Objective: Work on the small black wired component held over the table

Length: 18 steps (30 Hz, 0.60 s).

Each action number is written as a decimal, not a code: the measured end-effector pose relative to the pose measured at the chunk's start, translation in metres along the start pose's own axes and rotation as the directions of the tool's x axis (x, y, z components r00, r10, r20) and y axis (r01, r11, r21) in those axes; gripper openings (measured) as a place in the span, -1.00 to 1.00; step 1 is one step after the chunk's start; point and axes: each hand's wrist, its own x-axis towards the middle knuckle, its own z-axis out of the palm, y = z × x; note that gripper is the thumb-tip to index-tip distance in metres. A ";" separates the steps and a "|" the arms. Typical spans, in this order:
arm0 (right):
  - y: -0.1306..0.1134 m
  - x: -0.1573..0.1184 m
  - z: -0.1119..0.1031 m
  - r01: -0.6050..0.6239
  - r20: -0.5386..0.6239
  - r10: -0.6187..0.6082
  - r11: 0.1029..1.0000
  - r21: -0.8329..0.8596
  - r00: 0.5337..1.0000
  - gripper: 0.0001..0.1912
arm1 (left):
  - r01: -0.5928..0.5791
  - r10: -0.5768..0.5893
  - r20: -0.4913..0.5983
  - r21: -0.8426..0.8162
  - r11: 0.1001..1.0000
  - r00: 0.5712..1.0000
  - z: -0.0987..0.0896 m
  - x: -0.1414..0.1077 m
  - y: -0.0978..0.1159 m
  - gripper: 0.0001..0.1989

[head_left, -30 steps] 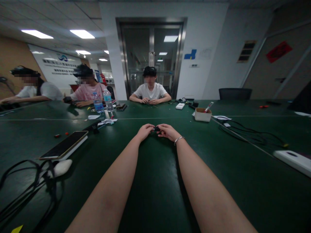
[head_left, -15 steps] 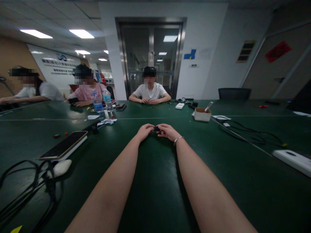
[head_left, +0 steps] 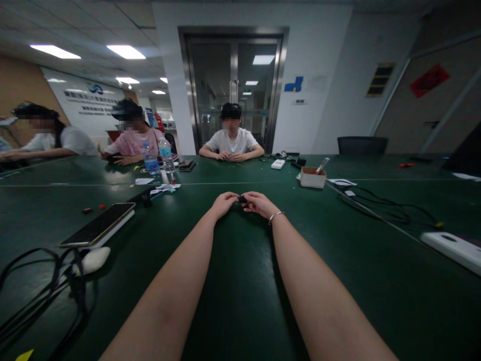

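Both my hands meet over the middle of the green table (head_left: 240, 260). Between their fingertips is a small black object (head_left: 242, 199), too small and dark for its kind to show. My left hand (head_left: 225, 204) pinches its left end, thumb and fingers together. From the other side my right hand (head_left: 259, 204), with a silver bracelet (head_left: 276, 216) at the wrist, is closed on the right end. Part of the object is hidden by the fingers.
To the left lie a phone (head_left: 99, 224) on a white block, a white mouse-shaped thing (head_left: 95, 259) and black cables (head_left: 33, 301). Farther off stand two water bottles (head_left: 166, 154) and a small box (head_left: 313, 178). More cables (head_left: 394, 205) lie right. Three people sit around the table.
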 end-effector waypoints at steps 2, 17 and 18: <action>0.000 0.000 0.000 -0.001 0.002 0.001 1.000 -0.004 1.000 -0.95 | 0.000 0.000 0.000 -0.004 1.000 1.000 0.000 0.000 0.000 -0.74; 0.001 0.002 0.000 -0.005 -0.011 0.005 1.000 0.009 1.000 -0.94 | 0.015 -0.016 -0.019 -0.068 0.998 1.000 0.000 0.002 -0.001 -0.78; 0.001 0.002 0.000 -0.005 -0.010 0.005 1.000 0.009 1.000 -0.94 | 0.024 -0.026 -0.031 -0.071 0.997 0.999 0.001 0.001 0.000 -0.78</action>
